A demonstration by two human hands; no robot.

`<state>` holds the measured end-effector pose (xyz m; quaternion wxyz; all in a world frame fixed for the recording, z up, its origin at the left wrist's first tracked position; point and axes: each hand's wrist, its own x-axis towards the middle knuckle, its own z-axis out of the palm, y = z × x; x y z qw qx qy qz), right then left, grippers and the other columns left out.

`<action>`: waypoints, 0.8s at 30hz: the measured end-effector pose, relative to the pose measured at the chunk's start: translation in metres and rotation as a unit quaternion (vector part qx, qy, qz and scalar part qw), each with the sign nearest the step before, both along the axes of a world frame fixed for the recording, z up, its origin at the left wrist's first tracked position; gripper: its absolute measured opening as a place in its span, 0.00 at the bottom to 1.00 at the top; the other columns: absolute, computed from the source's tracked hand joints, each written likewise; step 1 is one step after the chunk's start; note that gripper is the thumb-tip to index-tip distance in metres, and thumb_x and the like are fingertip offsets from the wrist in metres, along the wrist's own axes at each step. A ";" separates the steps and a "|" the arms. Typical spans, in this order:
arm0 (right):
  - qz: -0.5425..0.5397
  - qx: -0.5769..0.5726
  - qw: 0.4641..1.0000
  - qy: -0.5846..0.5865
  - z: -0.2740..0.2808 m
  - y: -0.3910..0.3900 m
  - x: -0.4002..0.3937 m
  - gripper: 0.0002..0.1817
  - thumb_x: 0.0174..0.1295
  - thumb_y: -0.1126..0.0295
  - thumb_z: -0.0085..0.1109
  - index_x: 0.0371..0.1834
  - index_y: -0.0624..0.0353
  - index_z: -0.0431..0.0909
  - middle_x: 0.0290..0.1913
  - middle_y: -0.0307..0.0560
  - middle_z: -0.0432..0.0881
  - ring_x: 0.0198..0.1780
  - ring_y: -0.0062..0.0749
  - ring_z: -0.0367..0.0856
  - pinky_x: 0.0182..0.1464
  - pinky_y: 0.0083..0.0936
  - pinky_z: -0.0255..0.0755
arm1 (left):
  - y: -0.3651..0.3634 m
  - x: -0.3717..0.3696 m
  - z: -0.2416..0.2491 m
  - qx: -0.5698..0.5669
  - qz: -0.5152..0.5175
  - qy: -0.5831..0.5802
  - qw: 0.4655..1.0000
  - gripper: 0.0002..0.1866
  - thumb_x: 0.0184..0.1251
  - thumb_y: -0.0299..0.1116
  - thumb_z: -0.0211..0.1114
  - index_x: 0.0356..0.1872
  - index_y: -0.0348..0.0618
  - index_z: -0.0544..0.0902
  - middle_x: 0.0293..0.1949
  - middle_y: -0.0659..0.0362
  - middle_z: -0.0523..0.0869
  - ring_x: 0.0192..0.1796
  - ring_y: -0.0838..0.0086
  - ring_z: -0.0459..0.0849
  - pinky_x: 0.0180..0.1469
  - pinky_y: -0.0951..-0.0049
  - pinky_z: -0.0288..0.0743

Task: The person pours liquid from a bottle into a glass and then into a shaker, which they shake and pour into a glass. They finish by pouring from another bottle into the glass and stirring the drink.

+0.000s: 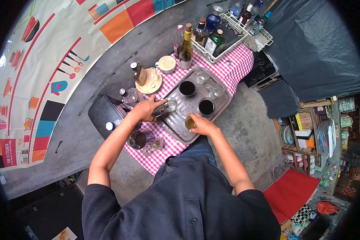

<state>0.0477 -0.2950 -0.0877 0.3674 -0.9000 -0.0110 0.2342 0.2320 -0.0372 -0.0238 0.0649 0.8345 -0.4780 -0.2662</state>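
Note:
My left hand (146, 109) is closed round a clear glass (171, 105), held over the left side of a grey metal tray (178, 127). The glass looks tilted with its round end toward the tray's middle; its contents I cannot make out. At the tray's near right part, the fingers of my right hand (204, 125) are wrapped round a glass of amber liquid (190, 123). Just beyond it stands a glass of dark liquid (207, 107), and a second dark-filled glass (187, 88) is farther back. Two clear glasses, one upright tumbler (201, 77) and another tumbler (215, 93), are at the tray's far right.
A checkered cloth (233, 74) covers the table. Behind the tray are a corked wine bottle (185, 50), a lidded cup (166, 64) and a wooden plate (149, 85). Bottles fill a wire basket (233, 38). More bottles, including a brown one (137, 140), stand near my left arm.

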 end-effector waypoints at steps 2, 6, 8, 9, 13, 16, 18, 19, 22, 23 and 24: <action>0.000 -0.003 1.000 0.002 0.000 0.000 0.000 0.42 0.54 0.65 0.71 0.73 0.51 0.60 0.66 0.58 0.69 0.67 0.54 0.70 0.68 0.40 0.67 | -0.001 0.000 0.002 0.002 -0.003 -0.003 1.000 0.58 0.36 0.34 0.78 0.75 0.72 0.59 0.58 0.40 0.70 0.53 0.43 0.81 0.55 0.52 0.78; 0.002 -0.007 1.000 0.001 -0.001 0.000 0.000 0.42 0.54 0.65 0.71 0.73 0.52 0.60 0.66 0.58 0.69 0.67 0.55 0.71 0.68 0.40 0.67 | -0.004 0.000 0.014 0.016 0.004 0.005 1.000 0.58 0.36 0.33 0.78 0.76 0.72 0.59 0.58 0.40 0.70 0.53 0.43 0.81 0.55 0.52 0.78; 0.003 -0.005 1.000 -0.002 -0.002 0.000 0.000 0.42 0.54 0.65 0.71 0.73 0.52 0.60 0.66 0.58 0.69 0.67 0.54 0.71 0.67 0.40 0.67 | -0.004 0.000 0.016 0.015 0.001 0.002 1.000 0.58 0.36 0.32 0.78 0.76 0.73 0.59 0.59 0.39 0.70 0.53 0.43 0.81 0.55 0.52 0.78; 0.004 -0.003 1.000 -0.005 -0.002 0.000 0.000 0.42 0.54 0.65 0.71 0.73 0.52 0.60 0.66 0.58 0.69 0.67 0.54 0.71 0.67 0.40 0.67 | -0.003 0.000 0.016 0.011 -0.002 -0.005 1.000 0.58 0.36 0.32 0.78 0.75 0.73 0.60 0.59 0.39 0.70 0.53 0.43 0.81 0.55 0.52 0.78; 0.002 -0.004 1.000 -0.005 0.000 0.000 0.000 0.42 0.54 0.65 0.71 0.73 0.52 0.59 0.66 0.58 0.69 0.67 0.54 0.71 0.67 0.40 0.67 | -0.004 0.002 0.018 0.001 -0.012 -0.014 1.000 0.58 0.36 0.30 0.77 0.75 0.73 0.59 0.59 0.40 0.70 0.53 0.44 0.82 0.54 0.52 0.79; 0.001 -0.006 1.000 -0.001 -0.001 0.000 0.000 0.42 0.55 0.66 0.71 0.73 0.51 0.59 0.66 0.58 0.69 0.67 0.53 0.71 0.67 0.39 0.67 | -0.005 0.002 0.022 0.017 -0.009 -0.019 1.000 0.59 0.35 0.30 0.78 0.76 0.73 0.59 0.59 0.40 0.70 0.52 0.44 0.82 0.53 0.53 0.79; 0.001 0.005 1.000 -0.002 -0.004 -0.001 0.000 0.42 0.55 0.66 0.71 0.73 0.51 0.59 0.66 0.57 0.69 0.67 0.54 0.70 0.67 0.39 0.67 | -0.006 0.002 0.024 0.012 -0.015 -0.022 1.000 0.59 0.34 0.30 0.78 0.76 0.74 0.59 0.59 0.40 0.70 0.51 0.44 0.82 0.53 0.53 0.80; 0.001 0.005 1.000 -0.002 -0.006 0.000 0.000 0.42 0.55 0.66 0.71 0.73 0.51 0.59 0.66 0.57 0.69 0.67 0.54 0.70 0.67 0.39 0.67 | -0.005 0.002 0.025 0.007 -0.020 -0.025 0.999 0.60 0.34 0.30 0.79 0.76 0.74 0.59 0.59 0.40 0.70 0.50 0.44 0.82 0.53 0.53 0.80; 0.002 0.005 1.000 -0.008 -0.007 0.000 -0.001 0.43 0.55 0.66 0.71 0.73 0.51 0.59 0.66 0.57 0.68 0.68 0.53 0.70 0.68 0.39 0.67 | -0.006 0.001 0.027 0.002 -0.023 -0.029 0.999 0.60 0.33 0.30 0.79 0.76 0.74 0.59 0.58 0.40 0.71 0.50 0.44 0.82 0.52 0.53 0.80; 0.002 0.005 1.000 -0.007 -0.007 -0.001 -0.001 0.43 0.54 0.66 0.72 0.73 0.51 0.59 0.66 0.57 0.68 0.68 0.53 0.70 0.68 0.39 0.67 | -0.006 0.001 0.027 0.003 -0.023 -0.030 0.999 0.60 0.33 0.30 0.79 0.76 0.74 0.59 0.58 0.40 0.71 0.50 0.44 0.82 0.52 0.53 0.80; 0.001 0.006 1.000 -0.007 -0.006 -0.001 -0.001 0.43 0.54 0.66 0.72 0.73 0.51 0.59 0.66 0.57 0.68 0.68 0.53 0.70 0.68 0.39 0.66 | -0.007 0.002 0.026 0.000 -0.023 -0.029 0.999 0.60 0.33 0.30 0.80 0.75 0.73 0.60 0.58 0.40 0.71 0.50 0.44 0.82 0.53 0.53 0.80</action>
